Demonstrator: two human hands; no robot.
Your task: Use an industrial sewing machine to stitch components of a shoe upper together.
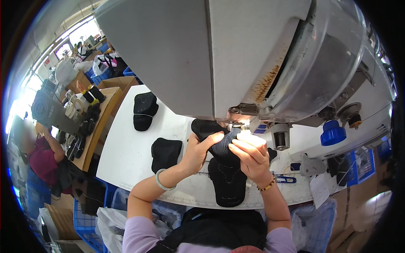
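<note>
At the lit needle area of a white sewing machine (pixel 168 55), a black padded fabric piece (pixel 222 147) is held between both my hands. My left hand (pixel 197 152) grips its left side, thumb on top and fingers partly hidden beneath. Thumb and fingertips of my right hand (pixel 252 155) pinch its right edge close to the presser foot (pixel 237 125). Just below, a second black padded piece (pixel 228 185) lies on the white table (pixel 126 156). Two more dark pieces rest to the left: a shaped pad (pixel 166 155) and a stitched pad (pixel 144 111) farther back.
Blue thread clippers (pixel 285 179) lie right of my right wrist. A blue knob (pixel 333 133) hangs from the machine. Blue crates (pixel 88 223) with plastic bags stand below the table edge. At left, another person (pixel 44 160) sits by a wooden bench (pixel 103 126) with thread spools.
</note>
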